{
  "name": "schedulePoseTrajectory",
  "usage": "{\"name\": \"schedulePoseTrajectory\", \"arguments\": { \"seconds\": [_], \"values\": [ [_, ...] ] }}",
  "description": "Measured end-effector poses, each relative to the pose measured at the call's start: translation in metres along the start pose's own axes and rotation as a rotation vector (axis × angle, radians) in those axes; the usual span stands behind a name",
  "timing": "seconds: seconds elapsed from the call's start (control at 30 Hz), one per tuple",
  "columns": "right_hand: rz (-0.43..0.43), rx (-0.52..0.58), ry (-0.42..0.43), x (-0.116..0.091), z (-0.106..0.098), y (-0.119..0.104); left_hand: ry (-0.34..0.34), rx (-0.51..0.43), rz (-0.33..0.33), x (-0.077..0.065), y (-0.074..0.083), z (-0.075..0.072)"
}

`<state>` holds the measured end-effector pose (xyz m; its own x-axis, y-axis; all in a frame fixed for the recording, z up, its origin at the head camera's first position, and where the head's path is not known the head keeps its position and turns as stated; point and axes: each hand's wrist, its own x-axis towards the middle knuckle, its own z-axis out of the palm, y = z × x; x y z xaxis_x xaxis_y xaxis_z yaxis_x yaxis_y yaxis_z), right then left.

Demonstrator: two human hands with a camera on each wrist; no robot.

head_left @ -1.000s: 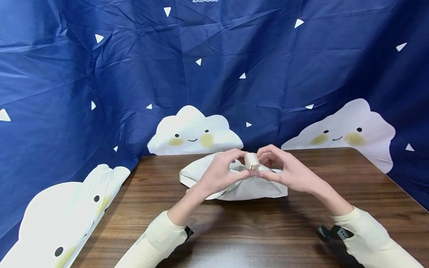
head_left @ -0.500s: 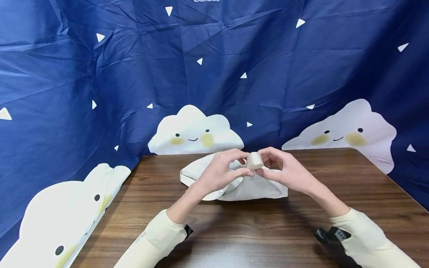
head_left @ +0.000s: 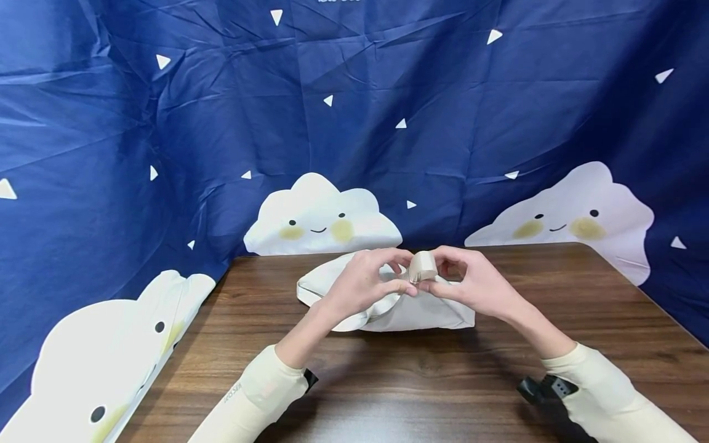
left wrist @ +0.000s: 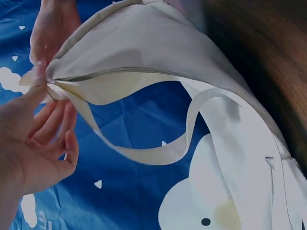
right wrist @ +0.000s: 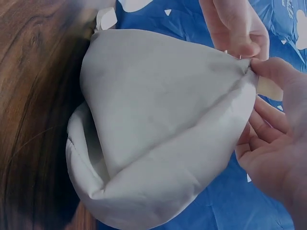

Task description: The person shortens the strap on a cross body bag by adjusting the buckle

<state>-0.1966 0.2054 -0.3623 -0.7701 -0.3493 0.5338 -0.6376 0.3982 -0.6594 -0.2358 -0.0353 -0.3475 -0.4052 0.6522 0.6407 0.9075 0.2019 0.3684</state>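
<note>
A cream-white bag (head_left: pixel 426 311) with a zip along its opening lies slumped on the table, its gathered upper end raised between both hands. My left hand (head_left: pixel 362 280) pinches that gathered end between thumb and fingers. From the other side, my right hand (head_left: pixel 471 280) pinches the same spot. A short folded cream strap piece (head_left: pixel 423 264) stands up between the fingertips. In the left wrist view, a strap (left wrist: pixel 153 155) hangs in a loop below the zipped edge. The right wrist view shows the bag's smooth panel (right wrist: pixel 153 96) and a folded lower edge; the exact fastening under the thumbs is hidden.
The bag rests on a dark brown wooden table (head_left: pixel 432 381). Behind and to the left hangs a blue cloth (head_left: pixel 360 135) with white clouds and triangles. Each wrist carries a dark camera under a cream sleeve (head_left: pixel 260 394).
The folded strap piece has shifted slightly right and turned between the fingertips. Both hands stay at the bag's gathered end, with small finger shifts. The bag's body has barely moved.
</note>
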Motion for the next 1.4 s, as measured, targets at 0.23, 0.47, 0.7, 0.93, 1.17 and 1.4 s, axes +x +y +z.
{"name": "schedulePoseTrajectory", "arguments": {
  "seconds": [0.23,0.47,0.7,0.93,1.17,1.4],
  "values": [
    [0.006,0.034,0.057,0.001,0.000,0.005,0.007,0.107,0.030,0.000,0.000,-0.004],
    [0.014,0.071,0.074,0.000,-0.001,0.004,0.057,0.038,0.065,0.001,-0.002,-0.013],
    [-0.048,0.150,0.156,-0.001,0.000,0.005,0.032,0.069,0.100,0.001,-0.005,-0.029],
    [-0.021,0.147,0.194,-0.001,-0.002,0.007,0.031,0.104,0.020,-0.003,-0.010,-0.054],
    [-0.002,0.115,0.194,-0.001,-0.003,0.010,0.039,0.148,-0.047,-0.006,-0.015,-0.071],
    [0.009,0.101,0.164,-0.002,0.000,0.012,-0.208,0.083,-0.094,-0.008,-0.028,-0.036]
  ]
}}
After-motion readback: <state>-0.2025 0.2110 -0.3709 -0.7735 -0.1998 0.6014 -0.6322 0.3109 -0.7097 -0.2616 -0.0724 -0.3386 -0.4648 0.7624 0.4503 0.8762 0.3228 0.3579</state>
